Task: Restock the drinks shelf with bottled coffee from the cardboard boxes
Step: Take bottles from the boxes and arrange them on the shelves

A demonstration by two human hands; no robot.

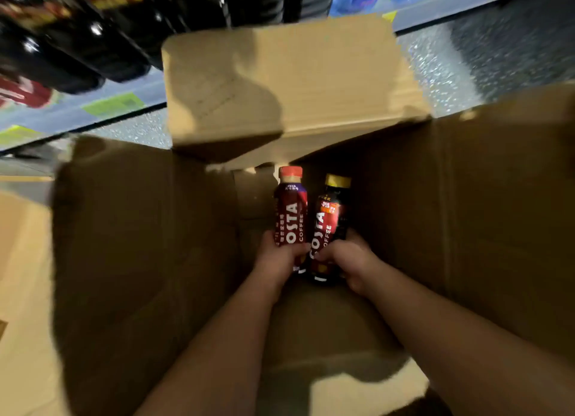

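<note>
Inside the cardboard box [466, 216], left hand [277, 257] grips a red-capped bottle [290, 216]; right hand [351, 260] grips a yellow-capped bottle [329, 225].

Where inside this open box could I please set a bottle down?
The bare cardboard floor between the forearms, nearer than the two Costa bottles, is free. It is crowded at the far wall, where the left hand and right hand grip them.
</note>
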